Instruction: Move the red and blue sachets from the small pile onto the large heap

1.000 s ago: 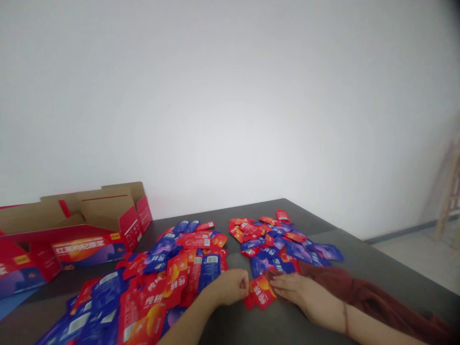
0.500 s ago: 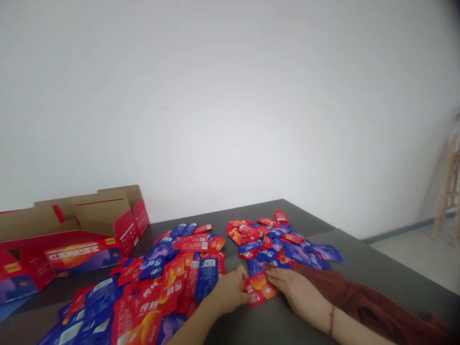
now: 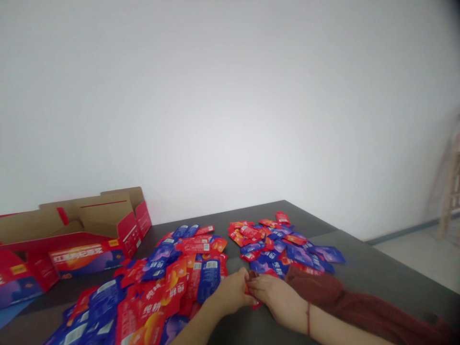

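Observation:
Near the front centre, my left hand (image 3: 233, 291) has its fingers closed at the left side of a red and orange packet (image 3: 256, 304), which is mostly covered. My right hand (image 3: 275, 296) lies over that packet from the right, fingers stretched together and touching the left hand's fingertips; a bit of brown cloth shows under them. A dark red-brown cloth (image 3: 345, 297) trails to the right beside my right wrist. Just beyond my hands is a loose pile of red and blue packets (image 3: 302, 254).
A larger heap of red and blue packets (image 3: 151, 306) spreads at the left. Behind it stand opened red cardboard boxes (image 3: 86, 256) with brown insides. The dark table (image 3: 366, 261) runs to a white wall; a wooden stand (image 3: 451, 187) is at far right.
My right hand has moved left over the red and orange packet until it meets my left hand, hiding most of the packet. The view has shifted slightly.

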